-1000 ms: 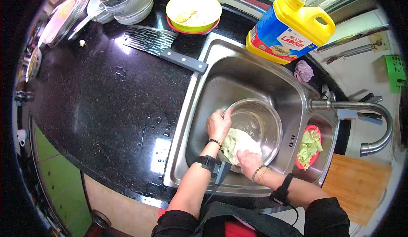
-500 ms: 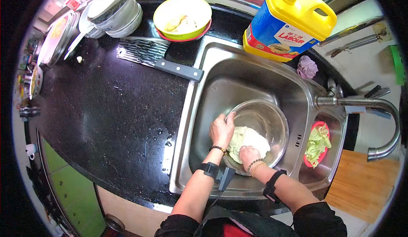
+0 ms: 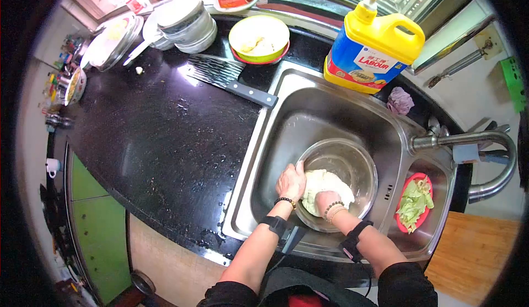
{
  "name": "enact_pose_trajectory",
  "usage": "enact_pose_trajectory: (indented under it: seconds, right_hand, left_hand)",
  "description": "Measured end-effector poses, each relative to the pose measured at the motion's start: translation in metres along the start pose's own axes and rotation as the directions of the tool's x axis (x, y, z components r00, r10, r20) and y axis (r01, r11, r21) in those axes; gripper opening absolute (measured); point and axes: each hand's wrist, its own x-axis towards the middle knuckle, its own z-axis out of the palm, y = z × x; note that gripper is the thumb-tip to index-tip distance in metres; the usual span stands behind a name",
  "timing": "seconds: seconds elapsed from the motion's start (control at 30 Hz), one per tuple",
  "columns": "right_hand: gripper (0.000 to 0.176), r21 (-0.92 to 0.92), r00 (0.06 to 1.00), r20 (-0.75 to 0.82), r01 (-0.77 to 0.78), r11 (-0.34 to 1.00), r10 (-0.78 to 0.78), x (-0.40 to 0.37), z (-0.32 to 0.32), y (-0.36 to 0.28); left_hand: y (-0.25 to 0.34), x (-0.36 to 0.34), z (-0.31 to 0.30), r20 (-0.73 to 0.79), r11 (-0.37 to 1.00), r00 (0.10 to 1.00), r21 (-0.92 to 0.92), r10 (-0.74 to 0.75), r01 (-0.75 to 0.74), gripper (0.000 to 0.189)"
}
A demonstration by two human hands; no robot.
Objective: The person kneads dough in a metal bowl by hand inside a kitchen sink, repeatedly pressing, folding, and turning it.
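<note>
A round metal bowl [image 3: 368, 166] sits in the large basin of the steel sink [image 3: 270, 136]. My left hand [image 3: 291, 182] grips its left rim, thumb on the edge and fingers closed around the outside. Inside the bowl lies a pale greenish-white, lumpy mass [image 3: 325, 181], heaped toward the near left side. My right hand [image 3: 328, 201] is closed and pressed into the near side of this mass, its fingertips hidden.
A cleaver [image 3: 250, 93] lies on the black counter, its handle reaching the sink edge. Behind stand a yellow bowl [image 3: 259, 31] and a detergent jug [image 3: 374, 48]. Right of the bowl, a red basket [image 3: 400, 219] holds leaves [image 3: 414, 202], near the faucet [image 3: 485, 136].
The camera view has shifted, so the counter and sink appear lower and further right. My left hand still grips the rim; my right hand is still closed at the pale mass.
</note>
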Motion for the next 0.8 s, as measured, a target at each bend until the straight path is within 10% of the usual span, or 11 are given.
enact_pose_trajectory:
  seconds: [0.13,0.33,0.47,0.8]
  right_hand:
    - [0.028,-0.081,0.943,0.111,0.324,0.942,-0.315,-0.025,-0.038,0.011]
    - [0.035,0.018,0.913,-0.167,0.381,0.924,-0.373,0.009,-0.088,0.024]
    - [0.052,-0.026,0.952,0.201,0.242,0.97,-0.232,0.097,-0.041,0.003]
    - [0.054,-0.108,0.916,0.047,0.4,0.91,-0.398,0.032,-0.081,0.009]
  left_hand:
    - [-0.004,0.003,-0.006,0.085,0.999,0.996,0.052,0.004,-0.009,0.052]
    - [-0.009,0.01,-0.005,0.111,0.999,0.993,0.036,0.029,-0.033,0.049]
    - [-0.005,0.008,-0.008,0.165,0.999,0.986,0.049,-0.016,0.008,0.05]
    - [-0.006,0.006,-0.006,0.134,1.0,0.991,0.017,0.015,-0.018,0.048]
